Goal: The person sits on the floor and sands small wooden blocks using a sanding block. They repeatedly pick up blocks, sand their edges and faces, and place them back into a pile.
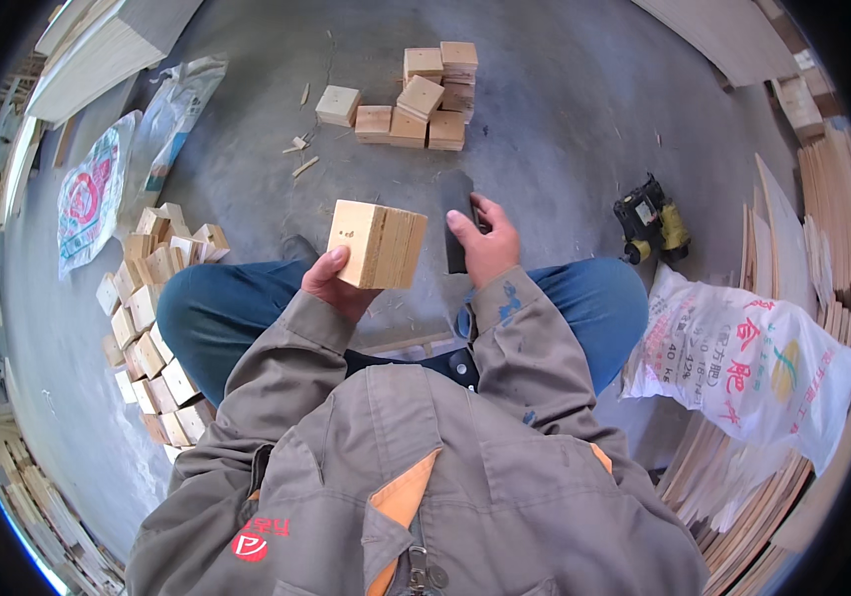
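My left hand (337, 286) grips a pale block of layered wood (376, 243) from below, with the thumb against its near left side. Small dark marks show on the block's left face. To the right of it, my right hand (490, 246) is closed round a long, flat, dark piece (457, 223), held upright with the thumb on its face; its exact kind I cannot tell. The block and the dark piece are apart. On the floor farther off, several similar wood blocks (410, 127) stand stacked and leaning together.
A pile of wood blocks (152, 333) lies left of my knee. Beyond it is a printed plastic sack (98, 189). On the right are a black-and-yellow tool (651, 221), a white printed sack (733, 348) and stacked thin boards (833, 214). Wood scraps (304, 166) lie ahead.
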`<control>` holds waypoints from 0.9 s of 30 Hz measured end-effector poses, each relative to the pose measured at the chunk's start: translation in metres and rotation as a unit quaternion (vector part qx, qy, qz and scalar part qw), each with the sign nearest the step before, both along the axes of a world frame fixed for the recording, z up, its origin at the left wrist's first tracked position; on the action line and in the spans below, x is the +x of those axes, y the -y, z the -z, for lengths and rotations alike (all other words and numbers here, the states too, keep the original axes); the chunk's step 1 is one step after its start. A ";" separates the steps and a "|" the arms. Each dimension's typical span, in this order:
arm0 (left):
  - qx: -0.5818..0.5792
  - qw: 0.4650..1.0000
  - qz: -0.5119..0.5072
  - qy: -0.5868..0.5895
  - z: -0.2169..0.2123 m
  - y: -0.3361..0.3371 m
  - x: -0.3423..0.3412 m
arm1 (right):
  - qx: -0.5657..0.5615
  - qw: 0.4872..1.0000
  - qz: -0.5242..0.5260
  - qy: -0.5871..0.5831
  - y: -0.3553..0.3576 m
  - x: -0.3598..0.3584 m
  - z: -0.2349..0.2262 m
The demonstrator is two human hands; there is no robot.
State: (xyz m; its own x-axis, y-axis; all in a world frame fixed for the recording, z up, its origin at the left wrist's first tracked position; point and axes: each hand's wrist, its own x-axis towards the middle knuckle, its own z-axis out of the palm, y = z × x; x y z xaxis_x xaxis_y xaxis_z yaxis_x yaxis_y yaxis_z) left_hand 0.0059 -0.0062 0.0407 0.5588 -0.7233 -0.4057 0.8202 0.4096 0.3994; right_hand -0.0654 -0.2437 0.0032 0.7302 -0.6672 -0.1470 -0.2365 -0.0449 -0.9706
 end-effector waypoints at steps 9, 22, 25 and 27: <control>0.018 0.997 -0.033 0.061 0.034 -0.016 0.008 | 0.168 0.968 -0.115 0.147 -0.017 0.000 -0.062; 0.093 0.983 -0.126 -0.092 0.019 -0.007 0.009 | -0.029 0.958 -0.276 0.076 -0.032 -0.002 -0.058; 0.091 0.984 -0.108 -0.108 0.023 -0.010 0.006 | -0.006 0.965 -0.256 0.058 -0.036 0.000 -0.058; 0.128 0.977 -0.122 -0.122 0.034 -0.010 0.007 | 0.019 0.966 -0.252 0.046 -0.035 0.001 -0.058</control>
